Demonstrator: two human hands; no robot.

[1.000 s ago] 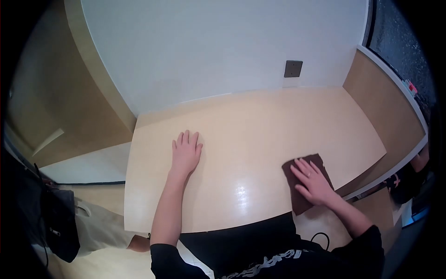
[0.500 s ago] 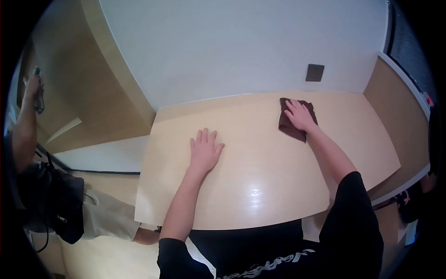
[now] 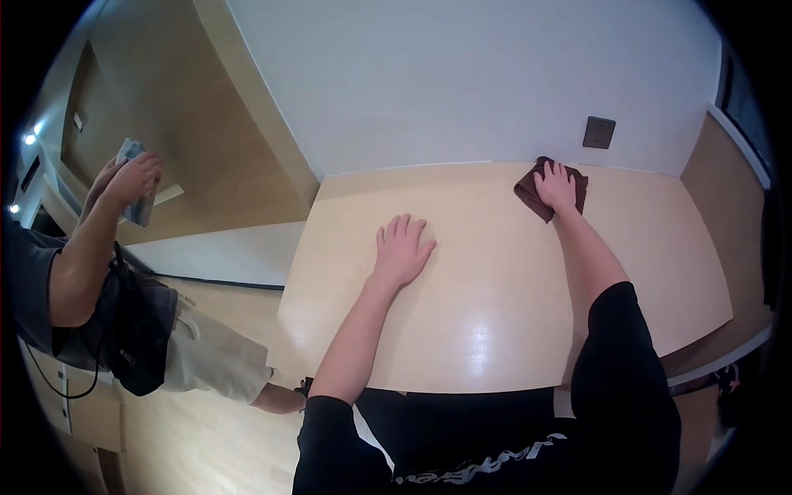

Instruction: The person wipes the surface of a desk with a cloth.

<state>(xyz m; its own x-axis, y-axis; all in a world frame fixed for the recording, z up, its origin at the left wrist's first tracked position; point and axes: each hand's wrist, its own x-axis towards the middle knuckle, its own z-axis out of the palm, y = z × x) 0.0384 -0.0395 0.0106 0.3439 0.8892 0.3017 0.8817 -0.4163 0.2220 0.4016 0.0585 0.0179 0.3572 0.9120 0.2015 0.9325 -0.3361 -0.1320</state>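
My right hand (image 3: 556,186) presses a dark brown cloth (image 3: 528,191) onto the table at its back edge, by the wall. Its fingers reach over the bunched cloth, which hides what lies under the palm. My left hand (image 3: 402,252) rests on the bare tabletop left of the middle, palm down and fingers spread, holding nothing. Beneath both hands is the pale wood table (image 3: 487,272), with a light reflected near its front edge.
A wall socket (image 3: 599,132) sits behind the table, right of the cloth. At the right stands a low wooden partition (image 3: 726,214). On the left, another person (image 3: 91,272) with a black bag (image 3: 140,355) holds a greyish, folded-looking item (image 3: 139,206).
My right hand has slid the cloth back and slightly left across the table, up to the wall. The view has shifted. The other person's two hands now show at the greyish item.
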